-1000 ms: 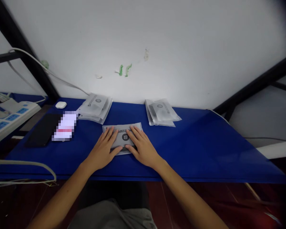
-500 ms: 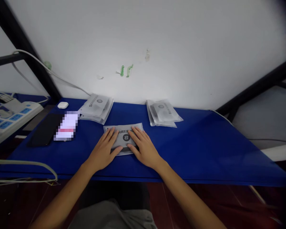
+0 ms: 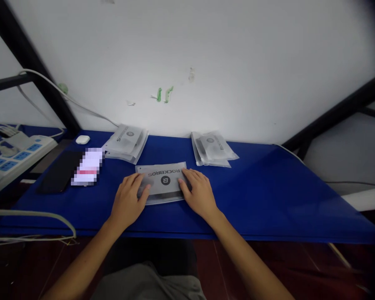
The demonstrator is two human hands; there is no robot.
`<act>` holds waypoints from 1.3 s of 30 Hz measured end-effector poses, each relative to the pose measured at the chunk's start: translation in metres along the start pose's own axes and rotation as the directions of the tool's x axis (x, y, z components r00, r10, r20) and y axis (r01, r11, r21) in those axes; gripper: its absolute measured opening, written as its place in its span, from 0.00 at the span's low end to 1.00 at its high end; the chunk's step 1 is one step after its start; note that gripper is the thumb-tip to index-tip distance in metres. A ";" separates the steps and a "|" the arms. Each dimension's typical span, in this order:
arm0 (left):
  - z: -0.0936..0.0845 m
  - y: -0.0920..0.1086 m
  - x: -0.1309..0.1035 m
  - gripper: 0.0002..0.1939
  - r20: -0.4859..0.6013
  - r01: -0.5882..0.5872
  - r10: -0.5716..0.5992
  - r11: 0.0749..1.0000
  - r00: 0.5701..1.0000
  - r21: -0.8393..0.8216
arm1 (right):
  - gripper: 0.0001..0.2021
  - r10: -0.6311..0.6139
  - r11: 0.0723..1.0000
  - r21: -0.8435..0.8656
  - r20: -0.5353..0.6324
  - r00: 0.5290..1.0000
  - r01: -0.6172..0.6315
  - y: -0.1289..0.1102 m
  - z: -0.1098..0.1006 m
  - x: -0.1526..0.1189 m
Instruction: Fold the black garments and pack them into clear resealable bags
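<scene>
Between the fingers of the left hand (image 3: 127,201) and right hand (image 3: 202,195) lies a flat, frosted-plastic pouch (image 3: 163,188), seemingly being steadied at its ends. Thumbs stand moderately apart from the fingers, touching it; any lift would call for a firmer pinch. Its dark contents are unclear. Beyond either hand's fingertips sit frosted pouches, left pile (image 3: 124,142) and right pile (image 3: 214,148).
</scene>
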State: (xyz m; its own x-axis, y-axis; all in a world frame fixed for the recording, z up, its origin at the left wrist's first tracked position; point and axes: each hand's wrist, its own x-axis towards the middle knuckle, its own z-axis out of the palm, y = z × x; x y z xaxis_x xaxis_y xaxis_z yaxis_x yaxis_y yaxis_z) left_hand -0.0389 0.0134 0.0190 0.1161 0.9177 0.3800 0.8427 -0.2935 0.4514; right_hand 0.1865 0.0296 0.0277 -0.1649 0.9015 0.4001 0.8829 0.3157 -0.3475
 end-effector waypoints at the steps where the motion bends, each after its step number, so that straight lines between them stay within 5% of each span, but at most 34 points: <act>1: 0.000 0.001 -0.002 0.20 0.003 0.015 -0.016 1.000 1.000 0.025 | 0.20 -0.009 1.000 -0.012 0.018 1.000 0.009 0.001 -0.001 0.000; 12: 0.004 0.019 -0.006 0.22 0.152 -0.031 0.013 0.993 0.988 0.117 | 0.23 -0.131 0.988 -0.036 0.350 0.927 0.153 -0.002 -0.011 0.046; 20: 0.008 0.016 0.005 0.24 0.155 -0.053 0.017 0.971 0.988 0.235 | 0.18 -0.017 0.981 -0.181 0.269 0.963 0.068 -0.006 -0.023 0.026; 27: 0.003 0.022 0.019 0.24 0.025 0.084 -0.101 0.925 0.995 0.372 | 0.17 0.141 0.975 -0.200 0.224 0.964 -0.096 -0.009 -0.039 -0.005; 39: -0.007 0.023 0.002 0.19 0.200 0.144 -0.159 0.986 0.967 0.086 | 0.16 0.218 0.976 -0.051 0.230 0.948 -0.212 -0.010 -0.034 -0.017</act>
State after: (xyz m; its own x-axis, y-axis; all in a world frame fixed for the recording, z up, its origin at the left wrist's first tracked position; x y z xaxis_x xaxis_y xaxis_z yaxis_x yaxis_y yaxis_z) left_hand -0.0231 0.0065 0.0357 0.0839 0.9874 0.1341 0.8928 -0.1343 0.4299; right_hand 0.1955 0.0011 0.0536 -0.0646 0.9920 0.1086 0.9191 0.1015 -0.3808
